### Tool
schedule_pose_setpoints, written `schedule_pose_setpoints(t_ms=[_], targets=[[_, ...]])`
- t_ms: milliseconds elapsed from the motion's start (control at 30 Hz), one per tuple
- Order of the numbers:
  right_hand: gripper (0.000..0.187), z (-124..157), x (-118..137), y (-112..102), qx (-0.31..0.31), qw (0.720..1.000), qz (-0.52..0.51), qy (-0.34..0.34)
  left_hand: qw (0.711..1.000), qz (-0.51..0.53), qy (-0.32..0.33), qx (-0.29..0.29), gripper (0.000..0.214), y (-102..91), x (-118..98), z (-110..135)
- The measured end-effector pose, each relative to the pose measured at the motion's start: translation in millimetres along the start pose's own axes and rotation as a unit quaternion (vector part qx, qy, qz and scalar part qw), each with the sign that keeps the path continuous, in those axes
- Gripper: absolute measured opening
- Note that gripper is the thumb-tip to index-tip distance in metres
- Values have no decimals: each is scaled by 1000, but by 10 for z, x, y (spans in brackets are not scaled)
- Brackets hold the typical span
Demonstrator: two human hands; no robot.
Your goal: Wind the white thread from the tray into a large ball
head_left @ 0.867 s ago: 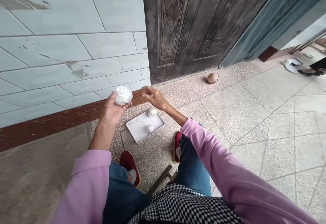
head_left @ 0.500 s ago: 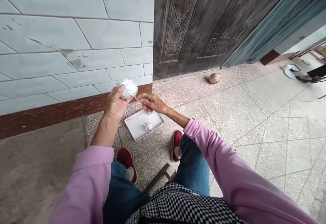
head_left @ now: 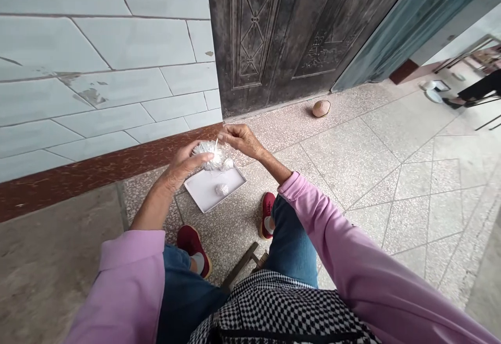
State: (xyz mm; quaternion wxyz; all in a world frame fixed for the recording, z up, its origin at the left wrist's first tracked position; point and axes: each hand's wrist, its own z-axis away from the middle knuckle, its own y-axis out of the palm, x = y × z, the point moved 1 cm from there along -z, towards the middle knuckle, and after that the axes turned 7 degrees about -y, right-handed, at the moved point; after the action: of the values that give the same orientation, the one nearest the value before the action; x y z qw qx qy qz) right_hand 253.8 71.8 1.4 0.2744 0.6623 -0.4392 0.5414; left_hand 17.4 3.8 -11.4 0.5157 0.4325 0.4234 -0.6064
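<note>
Cupping the big white thread ball point(head_left: 209, 155) in our left hand point(head_left: 183, 165) steadies it w/ fingers curled round; right hand point(head_left: 240, 139) pinches the thin white strand point(head_left: 216, 144) taut above the flat white tray point(head_left: 203, 195) w/ 2 small balls.

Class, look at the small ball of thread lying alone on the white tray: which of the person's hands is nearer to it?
Left, narrowly. The left hand holds the big thread ball just up-left of the small ball; the right hand pinches thread higher, farther off.

left hand point(head_left: 180, 166) cupped, right hand point(head_left: 242, 139) pinching — arms outstretched
</note>
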Motion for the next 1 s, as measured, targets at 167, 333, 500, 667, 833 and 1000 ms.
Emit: schedule_pose_setpoints(t_ms=[167, 333, 500, 667, 833, 1000], targets=[[53, -20, -43, -73, -33, 998, -33, 33, 989, 103, -65, 87, 72, 161, -56, 40], [61, -45, -141, 11, -21, 998, -16, 65, 979, 180, -32, 88, 76, 141, -53, -75], [62, -78, -119, 41, -60, 997, 23, 50, 986, 136, -42, 82, 69, 175, -35, -61], [54, 0, 1, -22, -122, 989, 82, 0, 988, 83, -84, 103, 73, 276, -57, 60], [55, 42, 6, -4, -132, 988, 81, -16, 986, 63, -85, 126, 67, 259, -67, 94], [40, 53, -99, 91, -89, 993, 57, 59, 989, 115, -42, 80, 64, 150, -76, 77]])
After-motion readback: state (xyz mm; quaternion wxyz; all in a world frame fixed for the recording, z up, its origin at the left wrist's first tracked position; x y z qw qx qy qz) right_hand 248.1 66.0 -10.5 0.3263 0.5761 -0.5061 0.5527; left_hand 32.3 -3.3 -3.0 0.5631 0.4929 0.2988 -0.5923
